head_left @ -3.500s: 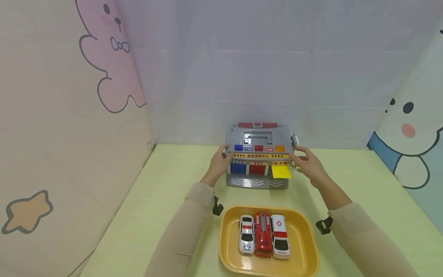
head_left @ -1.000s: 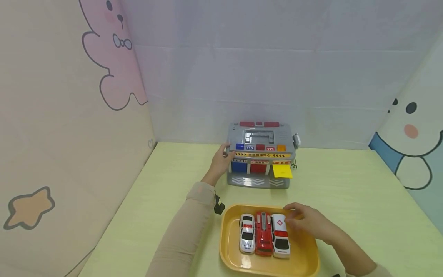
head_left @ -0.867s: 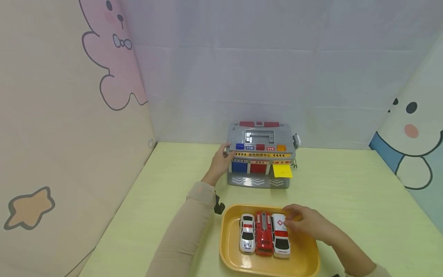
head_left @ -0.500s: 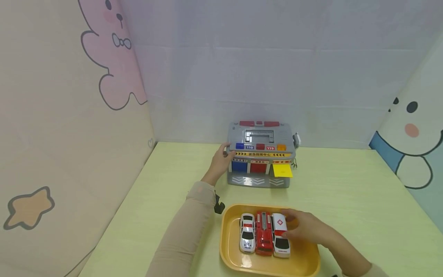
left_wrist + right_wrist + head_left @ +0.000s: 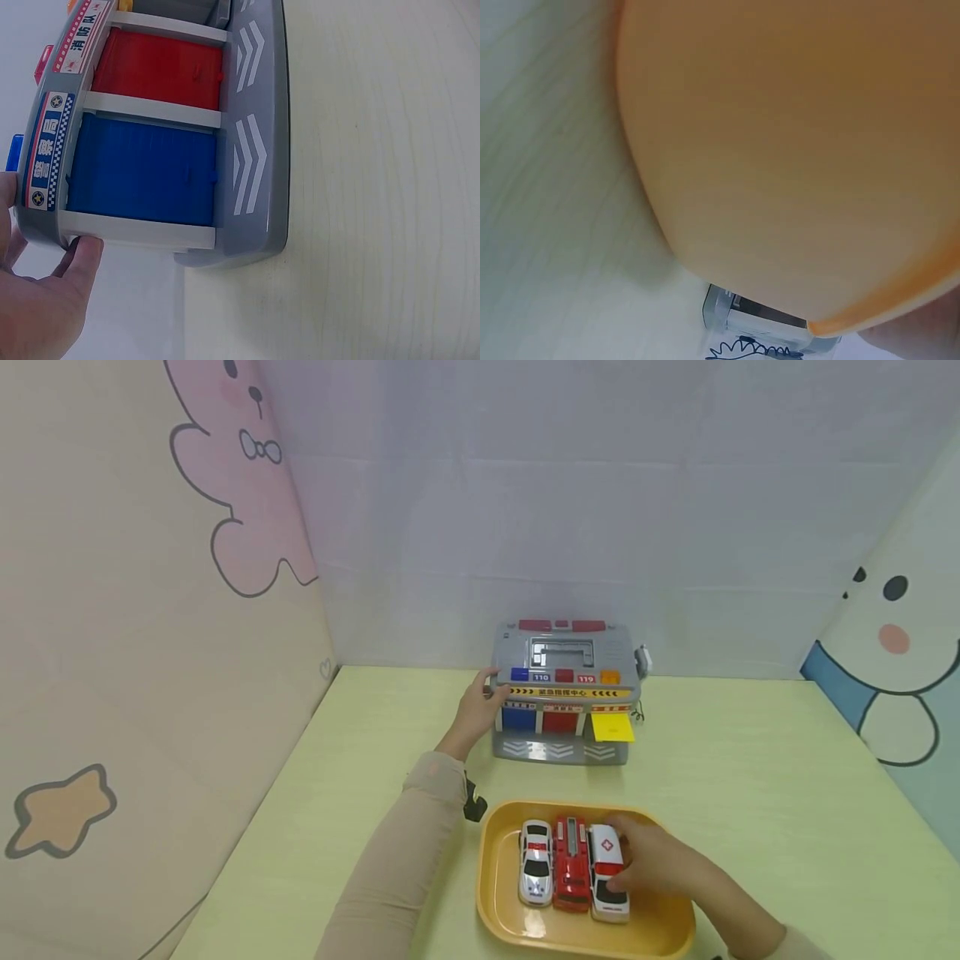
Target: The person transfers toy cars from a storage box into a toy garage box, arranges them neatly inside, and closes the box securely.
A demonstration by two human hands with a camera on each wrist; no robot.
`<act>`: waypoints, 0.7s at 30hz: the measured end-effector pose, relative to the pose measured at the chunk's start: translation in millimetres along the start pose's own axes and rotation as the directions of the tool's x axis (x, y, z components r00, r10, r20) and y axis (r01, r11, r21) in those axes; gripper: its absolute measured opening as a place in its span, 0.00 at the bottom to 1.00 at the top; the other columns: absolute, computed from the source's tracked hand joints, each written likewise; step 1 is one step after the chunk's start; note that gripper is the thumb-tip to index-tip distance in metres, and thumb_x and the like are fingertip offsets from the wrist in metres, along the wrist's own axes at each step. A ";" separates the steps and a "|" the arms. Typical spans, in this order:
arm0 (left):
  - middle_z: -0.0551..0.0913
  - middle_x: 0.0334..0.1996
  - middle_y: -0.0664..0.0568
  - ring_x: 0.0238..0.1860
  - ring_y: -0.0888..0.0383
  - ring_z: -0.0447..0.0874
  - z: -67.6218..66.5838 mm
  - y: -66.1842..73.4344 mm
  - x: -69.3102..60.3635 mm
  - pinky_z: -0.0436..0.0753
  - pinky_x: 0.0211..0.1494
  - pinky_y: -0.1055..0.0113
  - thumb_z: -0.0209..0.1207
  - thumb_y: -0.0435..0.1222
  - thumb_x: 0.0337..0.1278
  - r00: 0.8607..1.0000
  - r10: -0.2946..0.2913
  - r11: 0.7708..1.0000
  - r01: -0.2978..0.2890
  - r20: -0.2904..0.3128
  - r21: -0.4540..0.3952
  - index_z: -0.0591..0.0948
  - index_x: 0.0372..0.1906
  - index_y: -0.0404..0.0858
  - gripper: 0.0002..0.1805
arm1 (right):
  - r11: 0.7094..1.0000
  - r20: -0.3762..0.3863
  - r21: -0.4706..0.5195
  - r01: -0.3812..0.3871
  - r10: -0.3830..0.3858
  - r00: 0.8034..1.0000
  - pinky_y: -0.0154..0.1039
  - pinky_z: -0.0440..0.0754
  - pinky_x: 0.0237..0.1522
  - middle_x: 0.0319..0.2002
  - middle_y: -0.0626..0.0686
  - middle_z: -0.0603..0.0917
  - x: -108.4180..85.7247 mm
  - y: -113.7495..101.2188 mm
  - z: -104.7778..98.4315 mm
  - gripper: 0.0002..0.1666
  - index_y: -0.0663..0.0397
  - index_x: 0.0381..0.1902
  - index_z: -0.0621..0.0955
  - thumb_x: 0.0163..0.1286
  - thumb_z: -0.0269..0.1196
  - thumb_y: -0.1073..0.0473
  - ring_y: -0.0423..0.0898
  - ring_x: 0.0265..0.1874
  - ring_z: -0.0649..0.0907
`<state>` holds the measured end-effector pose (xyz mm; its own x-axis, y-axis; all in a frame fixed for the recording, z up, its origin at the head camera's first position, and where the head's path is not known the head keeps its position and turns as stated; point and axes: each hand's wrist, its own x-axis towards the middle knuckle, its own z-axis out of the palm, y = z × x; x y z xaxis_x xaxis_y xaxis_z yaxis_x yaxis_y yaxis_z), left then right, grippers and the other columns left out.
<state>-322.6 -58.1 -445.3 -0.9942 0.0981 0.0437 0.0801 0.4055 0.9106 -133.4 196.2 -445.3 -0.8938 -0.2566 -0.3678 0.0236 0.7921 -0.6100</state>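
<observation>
My left hand (image 5: pixel 472 712) holds the left end of a grey toy emergency station (image 5: pixel 558 752). In the left wrist view the thumb presses below the station's sign and another finger lies at the roof edge. The station has a blue door (image 5: pixel 142 169), a red door (image 5: pixel 159 73) and a raised yellow door (image 5: pixel 612 727). My right hand (image 5: pixel 660 860) grips a white toy ambulance (image 5: pixel 609 860) in the yellow tray (image 5: pixel 498 925), thumb over its windshield. Some of those fingers are hidden. In the right wrist view the tray's outer wall covers most of the work.
A red toy fire truck (image 5: pixel 572 868) and a white toy police car (image 5: pixel 536 864) lie left of the ambulance in the tray. A white piece (image 5: pixel 644 661) sits at the station's right side. Light-coloured walls border the yellow-green table (image 5: pixel 772 760).
My right hand has left the station's right side, come down to the tray and closed on the ambulance, which has shifted slightly. My left hand has stayed on the station.
</observation>
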 end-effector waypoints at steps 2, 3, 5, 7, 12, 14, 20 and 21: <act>0.73 0.61 0.38 0.62 0.42 0.71 0.0 0.0 0.1 0.76 0.60 0.50 0.52 0.46 0.72 1.000 -0.002 1.000 0.002 0.002 -0.003 0.65 0.71 0.46 0.27 | 1.000 0.011 -0.004 0.004 -0.004 1.000 0.51 0.82 0.46 0.39 0.50 0.80 0.1 -0.6 0.5 0.46 0.62 0.59 0.73 0.43 0.81 0.58 0.47 0.37 0.79; 0.73 0.61 0.38 0.62 0.42 0.71 -0.1 0.1 0.2 0.76 0.60 0.50 0.52 0.45 0.72 1.000 -0.003 1.000 0.003 0.003 -0.004 0.65 0.71 0.46 0.27 | 1.000 0.016 -0.001 -0.003 0.003 1.000 0.51 0.82 0.45 0.38 0.50 0.80 0.1 -0.9 0.5 0.46 0.61 0.60 0.73 0.43 0.81 0.58 0.47 0.37 0.79; 0.72 0.61 0.38 0.62 0.43 0.72 0.0 0.0 0.2 0.76 0.59 0.50 0.52 0.45 0.72 1.000 -0.004 1.000 0.004 0.004 -0.005 0.65 0.71 0.46 0.27 | 1.000 0.020 0.010 -0.012 0.012 1.000 0.50 0.82 0.44 0.38 0.50 0.80 -0.2 -1.3 0.5 0.46 0.61 0.60 0.72 0.44 0.81 0.58 0.48 0.37 0.79; 0.72 0.62 0.38 0.62 0.43 0.72 0.0 0.3 0.2 0.76 0.59 0.50 0.52 0.45 0.72 1.000 -0.003 1.000 0.003 0.003 -0.006 0.65 0.71 0.46 0.27 | 1.000 0.020 0.017 -0.020 0.019 1.000 0.50 0.83 0.44 0.39 0.51 0.80 -0.6 -1.3 0.3 0.47 0.61 0.61 0.71 0.45 0.80 0.58 0.48 0.37 0.79; 0.71 0.63 0.38 0.62 0.42 0.71 -0.3 0.7 -0.1 0.75 0.60 0.50 0.52 0.45 0.72 1.000 0.001 1.000 -0.001 -0.002 -0.004 0.65 0.71 0.46 0.27 | 0.999 0.004 0.032 -0.037 0.037 0.999 0.50 0.83 0.44 0.39 0.52 0.80 -2.6 -3.1 0.0 0.47 0.61 0.62 0.70 0.45 0.80 0.60 0.49 0.37 0.79; 0.71 0.63 0.38 0.63 0.42 0.71 -0.3 0.2 0.2 0.75 0.60 0.50 0.52 0.45 0.72 1.000 0.001 1.000 -0.001 -0.004 -0.002 0.65 0.71 0.46 0.27 | 0.998 0.001 0.034 -0.045 0.045 0.999 0.51 0.83 0.44 0.40 0.52 0.80 -3.3 -4.2 0.0 0.48 0.61 0.63 0.69 0.45 0.80 0.60 0.49 0.37 0.79; 0.71 0.63 0.38 0.62 0.42 0.71 0.4 -2.4 1.5 0.75 0.60 0.49 0.52 0.46 0.72 1.000 0.009 1.000 -0.009 -0.008 0.002 0.65 0.71 0.46 0.27 | 0.996 0.008 0.053 -0.065 0.065 0.998 0.51 0.83 0.44 0.41 0.53 0.80 -3.9 -4.3 1.1 0.51 0.61 0.65 0.67 0.46 0.80 0.59 0.49 0.37 0.79; 0.72 0.63 0.38 0.62 0.42 0.72 0.5 -2.6 1.4 0.75 0.60 0.49 0.52 0.46 0.72 1.000 0.011 1.000 -0.011 -0.009 0.003 0.65 0.71 0.46 0.26 | 0.996 0.009 0.060 -0.064 0.063 0.998 0.50 0.83 0.43 0.41 0.53 0.80 -4.0 -3.9 1.3 0.51 0.61 0.66 0.66 0.47 0.79 0.60 0.49 0.37 0.79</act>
<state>-324.2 -58.5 -447.8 -0.9939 0.0946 0.0568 0.0907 0.4073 0.9088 -129.4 193.4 -442.3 -0.8866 -0.2106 -0.4117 0.1075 0.7720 -0.6264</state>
